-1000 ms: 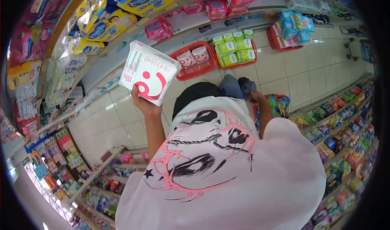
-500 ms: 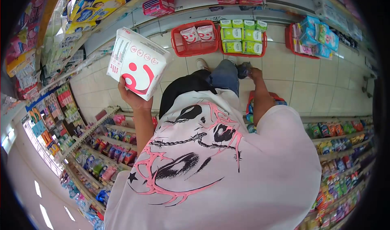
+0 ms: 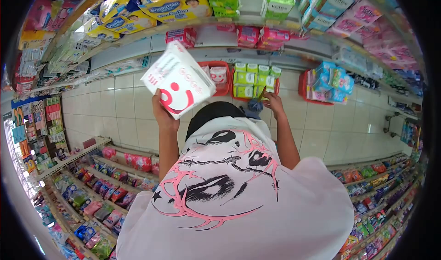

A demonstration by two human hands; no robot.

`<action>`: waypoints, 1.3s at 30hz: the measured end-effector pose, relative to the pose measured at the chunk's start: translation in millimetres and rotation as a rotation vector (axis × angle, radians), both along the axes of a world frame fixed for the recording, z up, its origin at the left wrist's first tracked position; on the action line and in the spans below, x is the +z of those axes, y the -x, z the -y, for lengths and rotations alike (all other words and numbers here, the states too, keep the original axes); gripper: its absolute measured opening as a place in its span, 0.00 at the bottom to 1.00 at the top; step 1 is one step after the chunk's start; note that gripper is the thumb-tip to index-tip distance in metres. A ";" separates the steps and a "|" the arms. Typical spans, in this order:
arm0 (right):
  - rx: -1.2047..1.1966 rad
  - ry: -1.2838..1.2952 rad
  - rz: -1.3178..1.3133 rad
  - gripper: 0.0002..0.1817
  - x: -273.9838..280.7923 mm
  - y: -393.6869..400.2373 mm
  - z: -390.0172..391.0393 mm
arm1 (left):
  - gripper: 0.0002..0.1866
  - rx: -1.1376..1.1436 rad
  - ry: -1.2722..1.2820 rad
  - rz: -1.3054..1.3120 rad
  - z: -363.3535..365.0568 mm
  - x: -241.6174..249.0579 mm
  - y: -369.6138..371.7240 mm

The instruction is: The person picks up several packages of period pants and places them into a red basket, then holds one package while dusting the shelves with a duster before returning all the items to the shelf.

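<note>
My left hand [image 3: 166,113] is closed on the lower edge of a white plastic-wrapped pack [image 3: 186,78] with a red smiling face printed on it, held up and tilted. The fingers of my right hand [image 3: 274,103] are closed by the brown handle of a grey-blue duster [image 3: 255,105], whose fluffy head hangs low. Just beyond it a red basket [image 3: 277,86] holds several green-and-white packs [image 3: 245,78]. Left of that, another red basket [image 3: 224,93] holds matching white smiling-face packs [image 3: 218,74], partly hidden behind the held pack.
At the right a third red basket [image 3: 303,87] holds blue and pink packs [image 3: 333,81]. Ahead, shelves carry yellow diaper packs [image 3: 177,5], green-and-white packs [image 3: 278,3] and pink packs [image 3: 248,36]. Product shelves [image 3: 105,182] also line the aisle behind me. Tiled floor [image 3: 124,99] lies between.
The view has tilted up, showing more of the front shelves. My left hand still holds the white pack, now overlapping the basket. My right hand and the duster have come to the green packs.
</note>
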State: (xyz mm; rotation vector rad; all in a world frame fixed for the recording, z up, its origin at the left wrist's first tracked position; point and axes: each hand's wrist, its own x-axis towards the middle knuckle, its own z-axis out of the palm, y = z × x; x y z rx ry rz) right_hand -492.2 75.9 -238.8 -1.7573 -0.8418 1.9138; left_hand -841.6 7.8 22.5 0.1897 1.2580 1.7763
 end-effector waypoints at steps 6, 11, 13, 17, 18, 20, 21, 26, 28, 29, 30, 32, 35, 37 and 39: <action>0.244 -0.343 -0.426 0.35 225.6 66.4 -38.9 | 0.23 -0.324 -0.005 -0.353 -30.2 0.9 -32.1; 0.203 -0.489 -0.458 0.32 277.7 94.3 -47.0 | 0.32 -0.428 -0.072 -0.375 -50.3 29.7 -73.4; 0.105 -0.583 -0.520 0.29 298.5 96.4 -45.7 | 0.37 -0.545 -0.205 -0.441 -56.1 42.8 -73.9; 0.093 -0.728 -0.431 0.27 307.7 88.8 -50.9 | 0.38 -0.605 -0.257 -0.432 -66.7 54.2 -75.1; 0.065 -0.720 -0.447 0.26 309.2 88.3 -51.3 | 0.38 -0.601 -0.268 -0.410 -68.2 56.3 -76.2; 0.058 -0.704 -0.470 0.26 311.0 86.0 -51.6 | 0.38 -0.590 -0.269 -0.405 -68.7 59.7 -79.0; 0.045 -0.689 -0.495 0.26 312.6 86.7 -52.5 | 0.39 -0.585 -0.271 -0.405 -69.3 61.5 -78.4; 0.027 -0.760 -0.401 0.27 322.9 90.1 -50.3 | 0.42 -0.518 -0.236 -0.469 -69.8 65.1 -80.7; 0.029 -0.817 -0.316 0.28 336.3 94.1 -49.3 | 0.44 -0.425 -0.200 -0.558 -70.7 70.6 -82.8; 0.010 -0.980 -0.078 0.30 348.5 98.2 -44.5 | 0.43 -0.467 -0.267 -0.472 -68.7 74.1 -82.2; -0.013 -1.134 0.167 0.32 355.9 103.6 -40.3 | 0.43 -0.510 -0.333 -0.386 -66.7 77.5 -81.8; 0.235 -1.398 0.154 0.35 363.2 113.3 -24.5 | 0.39 -0.498 -0.523 -0.103 -63.9 65.4 -89.6; 0.446 -1.441 0.085 0.36 370.3 108.7 -19.9 | 0.36 -0.329 -0.290 0.198 -62.9 57.5 -64.8; 0.474 -1.346 -0.043 0.36 370.5 100.8 -28.7 | 0.34 -0.257 -0.336 0.253 -61.8 53.1 -52.1; 0.152 -1.272 0.082 0.33 375.8 95.0 -46.0 | 0.34 -0.318 -0.407 0.193 -56.1 44.4 -43.6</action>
